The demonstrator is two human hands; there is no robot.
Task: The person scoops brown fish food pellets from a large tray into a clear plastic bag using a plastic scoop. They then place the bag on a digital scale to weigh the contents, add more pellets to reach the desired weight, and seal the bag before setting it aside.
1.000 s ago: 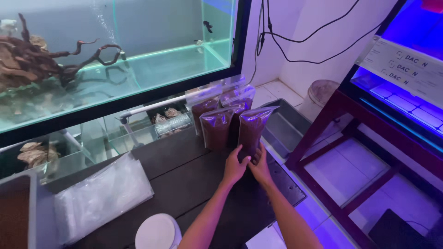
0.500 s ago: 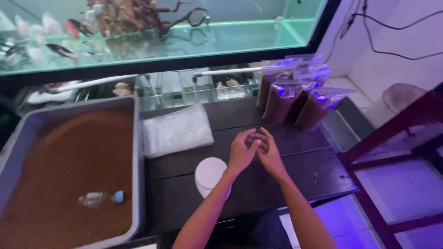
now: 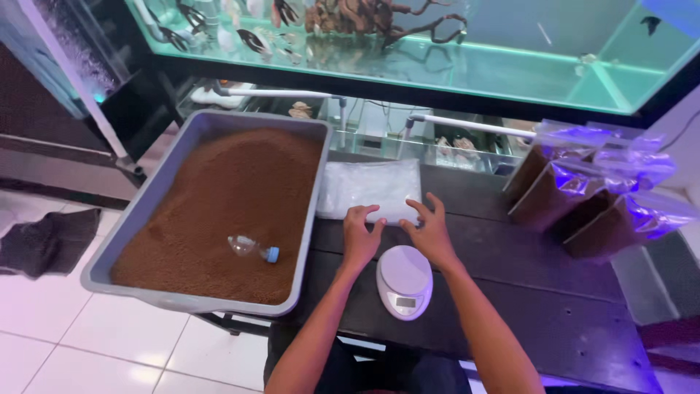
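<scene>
My left hand (image 3: 361, 235) and my right hand (image 3: 430, 230) rest side by side on the near edge of a flat stack of clear plastic bags (image 3: 370, 186) on the dark table (image 3: 510, 255). Fingers of both hands are spread and touch the bag edge; neither holds anything. Just below the hands sits a small white round kitchen scale (image 3: 403, 281). To the left, a grey tray (image 3: 138, 219) holds brown granular soil with a small clear bottle (image 3: 251, 248) with a blue cap lying on it.
Several filled clear bags of brown soil (image 3: 583, 197) lean at the table's right end. A large fish tank (image 3: 437, 51) with driftwood and fish runs along the back. A dark cloth (image 3: 47, 241) lies on the white tiled floor at left.
My view swung left from the filled bags to the tray. Both hands left the soil bags, came together mid-table, then moved forward onto the stack of empty bags.
</scene>
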